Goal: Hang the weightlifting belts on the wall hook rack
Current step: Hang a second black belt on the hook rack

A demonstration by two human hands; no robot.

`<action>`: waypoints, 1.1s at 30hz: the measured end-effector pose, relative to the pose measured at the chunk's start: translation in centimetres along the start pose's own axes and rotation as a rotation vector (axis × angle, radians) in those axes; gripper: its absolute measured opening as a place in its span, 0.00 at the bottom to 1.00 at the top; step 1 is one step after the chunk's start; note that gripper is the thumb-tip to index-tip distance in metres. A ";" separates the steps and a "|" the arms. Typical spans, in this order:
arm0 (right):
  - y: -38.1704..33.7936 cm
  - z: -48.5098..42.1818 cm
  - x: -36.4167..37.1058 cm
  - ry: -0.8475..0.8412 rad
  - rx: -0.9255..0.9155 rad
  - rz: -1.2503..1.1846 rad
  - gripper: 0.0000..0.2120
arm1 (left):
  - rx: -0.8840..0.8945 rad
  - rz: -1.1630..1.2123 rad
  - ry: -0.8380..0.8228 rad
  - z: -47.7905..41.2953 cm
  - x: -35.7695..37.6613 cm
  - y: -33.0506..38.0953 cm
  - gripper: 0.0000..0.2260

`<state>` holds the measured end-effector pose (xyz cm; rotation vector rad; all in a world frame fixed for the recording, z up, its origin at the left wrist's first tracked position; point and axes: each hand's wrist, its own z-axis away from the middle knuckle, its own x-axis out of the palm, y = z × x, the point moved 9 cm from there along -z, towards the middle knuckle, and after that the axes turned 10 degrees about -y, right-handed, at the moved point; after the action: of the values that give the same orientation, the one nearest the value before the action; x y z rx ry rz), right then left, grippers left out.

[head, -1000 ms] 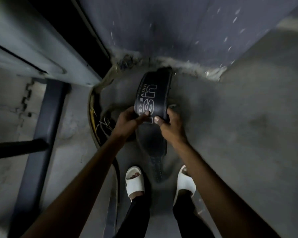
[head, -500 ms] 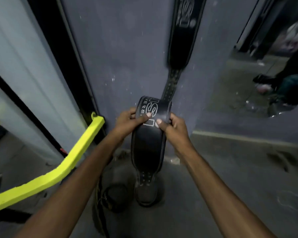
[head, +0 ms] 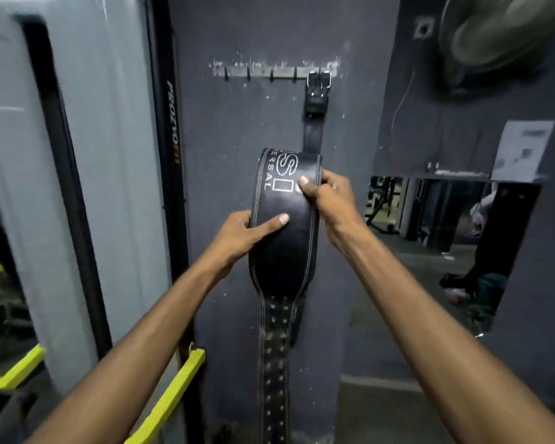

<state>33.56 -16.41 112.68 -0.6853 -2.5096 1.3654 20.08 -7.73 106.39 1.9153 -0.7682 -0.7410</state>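
Belt in hand: the held belt (head: 285, 251), black leather with pale stitching and white lettering, is standing upright in the centre of the frame, in front of the wall (head: 237, 161). Its top is folding over away from the camera, and its narrow punched tail is hanging down to the bottom edge.
Left hand: the left hand (head: 237, 233) is gripping the held belt's left edge just below the frame's centre, thumb lying flat across the front, fingers wrapping behind.
Right hand: the right hand (head: 329, 200) is clamping the right edge a little higher, thumb pressing on the front beside the printed rectangle, fingers curling round the back.
Rack: the hook rack (head: 269, 72), a pale metal strip with a row of dark hooks, is sitting on the wall in the upper centre, above both hands and apart from the held belt.
Belt on rack: the hung belt (head: 316, 100) is hanging by its buckle from the rightmost hook, its strap dropping behind the top of the held belt.
Left side: a black upright (head: 170, 129) with lettering is running down the frame left of the wall, and a yellow bar (head: 170, 395) is slanting across the lower left.
Right side: a fan (head: 494, 33) is showing blurred in the upper right corner and a paper sheet (head: 523, 149) is hanging below it. A panel (head: 430, 238) showing gym gear is filling the middle right; I cannot tell whether it is a mirror or an opening.
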 end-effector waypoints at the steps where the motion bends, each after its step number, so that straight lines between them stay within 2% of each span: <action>1: -2.3 -0.2 0.1 0.002 -0.020 0.004 0.08 | 0.023 -0.003 -0.002 0.7 0.0 1.2 0.11; 4: -8.0 -0.3 0.6 0.008 -0.056 0.002 0.05 | 0.064 -0.101 -0.059 3.0 0.1 2.7 0.11; 6: -10.7 -0.4 0.8 0.023 -0.060 -0.003 0.06 | 0.022 -0.252 -0.206 4.5 0.6 2.3 0.10; 8: -12.7 -0.8 1.1 0.031 -0.069 0.013 0.06 | -0.033 -0.361 -0.377 5.9 1.1 1.9 0.04; 9: -13.5 -1.0 1.2 0.034 -0.075 0.023 0.05 | -0.034 -0.367 -0.396 6.1 0.5 2.5 0.03; 11: -15.0 -1.3 1.5 0.035 -0.102 0.042 0.06 | 0.030 -0.278 -0.326 5.5 -1.6 5.7 0.07; 14: -16.8 -1.1 2.7 -0.004 -0.154 0.120 0.14 | 0.131 0.087 -0.216 2.9 -4.0 12.5 0.18; 16: -17.7 -0.6 4.0 -0.050 -0.191 0.201 0.14 | 0.157 0.229 -0.181 1.2 -4.6 17.0 0.21; 18: -18.3 0.0 4.9 -0.095 -0.219 0.242 0.12 | 0.143 0.280 -0.123 0.0 -5.1 19.9 0.19; 20: -18.4 0.6 5.2 -0.132 -0.228 0.263 0.12 | 0.110 0.328 -0.067 -0.9 -5.3 20.5 0.13; 21: -18.2 0.9 5.1 -0.154 -0.226 0.271 0.13 | 0.095 0.367 -0.057 -1.2 -5.3 20.1 0.13; 24: -16.5 3.2 4.2 -0.219 -0.216 0.250 0.13 | 0.072 0.476 -0.102 -1.5 -4.2 19.3 0.25; 25: -15.4 4.6 4.2 -0.232 -0.223 0.247 0.13 | 0.085 0.497 -0.107 -1.5 -3.9 19.3 0.25; 29: -8.8 10.0 5.0 -0.275 -0.196 0.327 0.10 | 0.150 0.473 -0.066 -1.7 -4.5 19.8 0.11; 32: -8.0 9.5 4.6 -0.299 -0.152 0.319 0.07 | 0.193 0.396 -0.037 -1.2 -4.6 20.2 0.08; 33: -8.8 8.4 4.2 -0.287 -0.135 0.283 0.10 | 0.210 0.362 -0.022 -0.9 -4.7 20.4 0.09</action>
<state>23.98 -24.66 115.22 -0.9658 -2.8372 1.4877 13.51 -11.57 125.88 1.8787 -1.2065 -0.4721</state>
